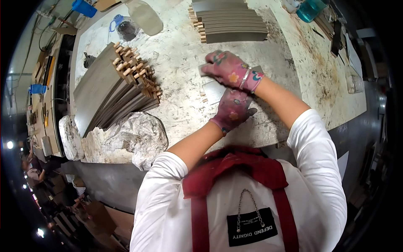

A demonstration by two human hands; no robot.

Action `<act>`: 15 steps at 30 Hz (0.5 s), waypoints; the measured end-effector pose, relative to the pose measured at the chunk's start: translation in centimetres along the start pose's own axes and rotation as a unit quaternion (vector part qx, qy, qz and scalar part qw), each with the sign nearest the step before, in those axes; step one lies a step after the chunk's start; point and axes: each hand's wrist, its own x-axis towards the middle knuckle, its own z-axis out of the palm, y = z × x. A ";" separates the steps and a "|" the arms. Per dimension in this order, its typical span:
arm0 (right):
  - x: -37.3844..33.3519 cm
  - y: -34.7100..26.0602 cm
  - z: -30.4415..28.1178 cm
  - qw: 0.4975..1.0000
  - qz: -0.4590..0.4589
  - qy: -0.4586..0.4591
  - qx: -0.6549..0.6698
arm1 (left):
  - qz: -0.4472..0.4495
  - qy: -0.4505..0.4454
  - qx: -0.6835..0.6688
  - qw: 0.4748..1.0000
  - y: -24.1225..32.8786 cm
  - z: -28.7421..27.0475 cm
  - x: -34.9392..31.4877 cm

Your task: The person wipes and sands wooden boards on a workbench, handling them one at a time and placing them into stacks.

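On the worktable lies a flat grey panel (pixel 214 92), with small wooden dowels (pixel 204 100) at its left edge; both my hands are over it and hide much of it. My left hand (pixel 233 108), in a pink flowered glove, rests on the panel's near part with its thumb stretched out to the right. Its other fingers pass out of sight beneath my right wrist. My right hand (pixel 226 67), gloved alike, crosses above it at the panel's far left side. Its fingers are curled; what they hold, if anything, is hidden.
Left stands a fanned stack of grey panels (pixel 96 86) with many dowels, beside crumpled white plastic (pixel 140 136). Another panel stack (pixel 233 25) lies at the back. A large cloudy bottle (pixel 145 17), a blue-capped jug (pixel 126 29) and a teal container (pixel 310 10) stand around the far side.
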 end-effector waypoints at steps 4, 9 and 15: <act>-3.3 1.3 -3.8 0.993 0.050 0.093 0.061 | -0.013 0.054 0.298 0.953 1.8 -7.0 0.3; -10.5 2.1 -5.2 0.952 0.177 0.166 0.188 | 0.091 0.102 0.310 0.941 -1.6 -6.6 -0.3; -17.3 2.4 -5.9 0.874 0.275 0.306 0.259 | 0.097 -0.001 0.319 0.943 4.8 -6.9 -2.8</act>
